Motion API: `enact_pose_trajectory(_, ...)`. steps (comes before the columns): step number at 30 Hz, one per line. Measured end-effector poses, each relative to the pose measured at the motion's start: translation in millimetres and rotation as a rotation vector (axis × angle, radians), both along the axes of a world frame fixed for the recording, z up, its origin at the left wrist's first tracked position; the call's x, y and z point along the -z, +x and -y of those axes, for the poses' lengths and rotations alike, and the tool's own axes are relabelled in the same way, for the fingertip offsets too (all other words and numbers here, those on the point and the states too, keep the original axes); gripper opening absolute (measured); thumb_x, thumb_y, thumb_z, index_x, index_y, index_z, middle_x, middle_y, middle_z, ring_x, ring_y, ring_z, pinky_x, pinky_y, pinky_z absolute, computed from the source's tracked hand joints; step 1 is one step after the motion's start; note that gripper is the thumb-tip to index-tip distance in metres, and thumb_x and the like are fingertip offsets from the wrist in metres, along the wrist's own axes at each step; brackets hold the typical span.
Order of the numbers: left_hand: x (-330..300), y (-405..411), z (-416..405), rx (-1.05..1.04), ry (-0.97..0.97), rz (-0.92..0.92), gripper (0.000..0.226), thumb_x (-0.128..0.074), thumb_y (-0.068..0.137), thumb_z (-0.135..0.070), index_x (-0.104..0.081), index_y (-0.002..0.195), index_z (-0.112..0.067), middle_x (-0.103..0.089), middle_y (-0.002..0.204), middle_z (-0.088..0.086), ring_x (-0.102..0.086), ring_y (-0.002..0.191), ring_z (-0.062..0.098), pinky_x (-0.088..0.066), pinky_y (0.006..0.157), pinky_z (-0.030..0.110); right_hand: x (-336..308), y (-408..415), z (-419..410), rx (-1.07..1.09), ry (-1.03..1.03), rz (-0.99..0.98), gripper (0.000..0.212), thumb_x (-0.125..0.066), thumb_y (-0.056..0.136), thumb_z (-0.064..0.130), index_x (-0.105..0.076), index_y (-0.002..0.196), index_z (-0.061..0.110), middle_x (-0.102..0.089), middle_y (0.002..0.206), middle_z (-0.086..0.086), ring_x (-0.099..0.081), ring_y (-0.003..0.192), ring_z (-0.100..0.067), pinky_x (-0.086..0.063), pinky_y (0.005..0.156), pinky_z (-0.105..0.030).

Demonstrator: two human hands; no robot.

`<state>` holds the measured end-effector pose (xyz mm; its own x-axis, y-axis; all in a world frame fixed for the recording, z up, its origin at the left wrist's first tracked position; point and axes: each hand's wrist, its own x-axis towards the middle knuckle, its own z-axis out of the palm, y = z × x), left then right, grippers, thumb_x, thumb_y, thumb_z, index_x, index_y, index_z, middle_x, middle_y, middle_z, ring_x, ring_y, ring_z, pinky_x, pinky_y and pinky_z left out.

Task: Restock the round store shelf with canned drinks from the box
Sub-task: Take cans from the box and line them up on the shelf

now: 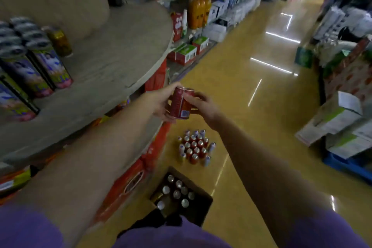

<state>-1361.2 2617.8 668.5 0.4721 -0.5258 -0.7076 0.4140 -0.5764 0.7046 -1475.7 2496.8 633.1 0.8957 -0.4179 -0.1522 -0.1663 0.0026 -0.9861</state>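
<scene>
A red drink can (180, 104) is held in the air beside the rim of the round grey shelf (120, 54). My left hand (161, 102) grips it from the left and my right hand (203, 104) grips it from the right. On the floor below stands an open cardboard box (203, 207) with several cans inside. A cluster of several red and silver cans (194, 147) stands on the floor just beyond the box. Tall purple cans (48, 62) and one yellow can (60, 41) stand on the shelf at the left.
Red cartons (128, 183) are stacked under the round shelf. A long aisle shelf with bottles and boxes (201, 12) runs along the far left. White and green boxes (338, 125) on a blue pallet stand at the right. Glossy yellow floor (251, 86) lies between.
</scene>
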Motion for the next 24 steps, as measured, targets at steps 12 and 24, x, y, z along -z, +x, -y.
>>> enact_pose_trajectory(12, -62.3, -51.1, -49.1, 0.028, -0.018, 0.345, 0.04, -0.058, 0.084, -0.061, -0.066, 0.092, -0.023, -0.068, 0.087, 0.002, -0.062, 0.077, 0.022, -0.048, 0.085, 0.039, -17.2, -15.6, -63.8, 0.19, -0.408, 0.115, 0.063, -0.09, 0.051, 0.051, -0.056, 0.095, 0.022, -0.067, 0.087, 0.009, -0.066, 0.077, -0.007, -0.056, 0.064, -0.035)
enact_pose_trajectory(24, -89.0, -24.0, -159.6, -0.055, -0.091, 0.622, 0.047, -0.091, 0.061, -0.02, -0.063, 0.098, -0.014, -0.068, 0.104, 0.011, -0.068, 0.095, 0.024, -0.057, 0.083, 0.051, -32.6, 12.2, -138.5, -0.082, -0.527, 0.134, 0.075, -0.091, 0.044, 0.056, -0.054, 0.101, 0.024, -0.066, 0.098, 0.006, -0.065, 0.088, -0.01, -0.056, 0.076, -0.042)
